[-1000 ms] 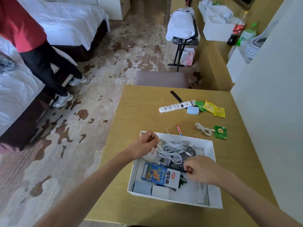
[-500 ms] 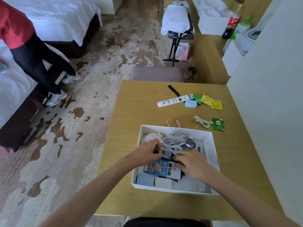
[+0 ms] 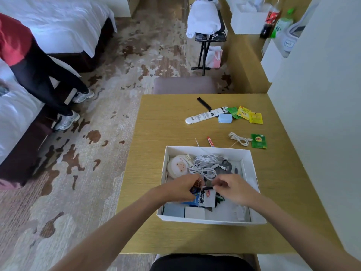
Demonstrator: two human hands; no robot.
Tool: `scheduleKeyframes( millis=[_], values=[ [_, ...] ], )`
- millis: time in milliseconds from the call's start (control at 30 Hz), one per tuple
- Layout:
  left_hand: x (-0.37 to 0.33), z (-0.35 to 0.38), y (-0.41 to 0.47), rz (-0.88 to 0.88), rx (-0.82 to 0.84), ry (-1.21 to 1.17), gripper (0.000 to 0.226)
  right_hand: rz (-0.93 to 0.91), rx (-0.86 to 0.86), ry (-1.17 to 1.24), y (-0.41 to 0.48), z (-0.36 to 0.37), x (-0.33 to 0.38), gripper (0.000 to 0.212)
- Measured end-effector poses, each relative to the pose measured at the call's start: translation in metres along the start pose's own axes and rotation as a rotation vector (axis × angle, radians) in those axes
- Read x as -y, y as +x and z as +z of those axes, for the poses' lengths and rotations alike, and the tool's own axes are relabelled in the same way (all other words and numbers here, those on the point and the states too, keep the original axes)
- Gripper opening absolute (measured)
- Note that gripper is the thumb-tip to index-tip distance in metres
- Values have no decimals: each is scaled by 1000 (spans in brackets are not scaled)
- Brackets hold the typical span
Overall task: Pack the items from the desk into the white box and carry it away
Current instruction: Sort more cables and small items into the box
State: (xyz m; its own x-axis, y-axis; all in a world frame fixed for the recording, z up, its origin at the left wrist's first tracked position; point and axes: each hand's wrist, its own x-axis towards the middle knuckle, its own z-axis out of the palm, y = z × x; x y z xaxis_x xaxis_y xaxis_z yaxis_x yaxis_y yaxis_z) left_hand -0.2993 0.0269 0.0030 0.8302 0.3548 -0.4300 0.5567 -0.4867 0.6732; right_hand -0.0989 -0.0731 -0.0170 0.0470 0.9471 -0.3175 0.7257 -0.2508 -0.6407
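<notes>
The white box (image 3: 252, 173) sits on the near half of the wooden desk (image 3: 166, 124). Both my hands are over its middle. My left hand (image 3: 180, 188) grips a small dark item (image 3: 197, 189) with blue and brown bits, and my right hand (image 3: 233, 189) pinches its other end. What the item is I cannot tell. Under them lies a blue-and-white snack packet (image 3: 206, 199). Farther back in the box are a round plush face (image 3: 178, 166) and coiled white cables (image 3: 207, 165). On the desk lie a white remote (image 3: 203, 116), a black comb (image 3: 203, 103), a light-blue block (image 3: 225, 118), tea sachets (image 3: 243, 112), a white cable (image 3: 239, 138), a green sachet (image 3: 258, 140) and a red tube (image 3: 210, 141).
A padded stool (image 3: 183, 86) stands against the desk's far edge. A white wall (image 3: 322, 114) borders the desk on the right. A person in a red top (image 3: 39, 71) stands between the beds at left. A luggage rack with a white towel (image 3: 205, 18) stands farther back.
My left hand has come from the box's far-left corner toward its middle. My right hand has moved left to meet it, and both now hold the small dark item.
</notes>
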Motion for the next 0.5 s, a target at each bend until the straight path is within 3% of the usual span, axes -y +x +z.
scheduleKeyframes(
  millis=[167,300,500],
  values=[
    [-11,11,19,55,-3,202,38,6,60,-260,-10,-14,-13,23],
    [-10,14,34,133,-112,430,46,-41,18,-314,-19,-23,-17,25],
    [-6,0,38,163,-296,319,34,-112,-92,-287,-22,-43,-22,22]
  ],
)
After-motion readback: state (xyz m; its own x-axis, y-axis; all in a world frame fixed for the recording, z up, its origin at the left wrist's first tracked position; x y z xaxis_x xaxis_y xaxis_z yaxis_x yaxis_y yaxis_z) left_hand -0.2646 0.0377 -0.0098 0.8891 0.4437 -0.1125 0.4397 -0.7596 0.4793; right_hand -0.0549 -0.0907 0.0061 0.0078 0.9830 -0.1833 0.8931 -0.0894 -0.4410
